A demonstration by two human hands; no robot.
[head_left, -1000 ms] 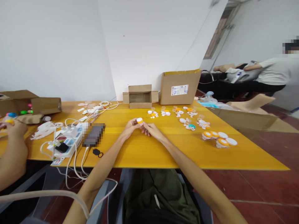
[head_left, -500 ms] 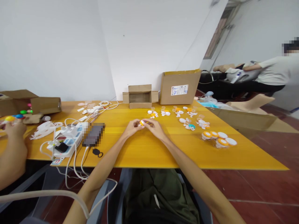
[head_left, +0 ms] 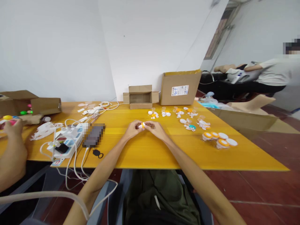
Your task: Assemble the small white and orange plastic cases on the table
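Above the middle of the table, my left hand [head_left: 133, 130] and my right hand [head_left: 157, 130] meet around a small clear jar [head_left: 141, 125] with an orange rim and white bits showing in it. My left fingers close on the jar's clear end. On the orange-rimmed end are my right thumb and fingers, curled around it. Part of the jar is hidden by my fingers. Beyond my hands lie loose groups of white discs, orange rings and clear cups [head_left: 153, 113]. To the right stand several similar jars with orange and white lids [head_left: 222, 142].
A small open carton [head_left: 140, 99] and a larger closed box [head_left: 179, 90] stand by the wall. At left are a power strip [head_left: 70, 142] with cables, a phone [head_left: 94, 136], and a co-worker's hand [head_left: 14, 128] by a box of coloured balls. Another person sits far right.
The jar has turned in my fingers, so its orange rim now faces right and its clear end shows more. At left, the co-worker's hand has shifted and a pink ball shows in it.
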